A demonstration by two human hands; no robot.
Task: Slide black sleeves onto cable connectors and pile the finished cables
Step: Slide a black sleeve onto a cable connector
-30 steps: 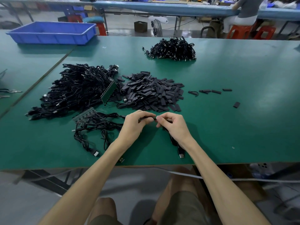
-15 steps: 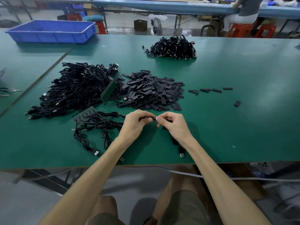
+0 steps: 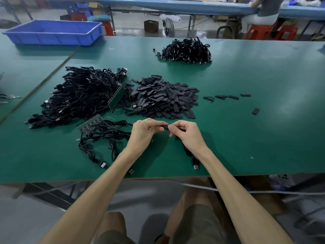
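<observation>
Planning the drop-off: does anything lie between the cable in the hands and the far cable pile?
Yes: the heap of loose sleeves lies on the table between the held cable and the far cable pile. Low, though.

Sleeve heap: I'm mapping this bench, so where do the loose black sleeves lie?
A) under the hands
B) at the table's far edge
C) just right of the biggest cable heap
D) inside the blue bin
C: the sleeve heap lies directly right of the biggest cable heap, nearer than the far edge.
</observation>
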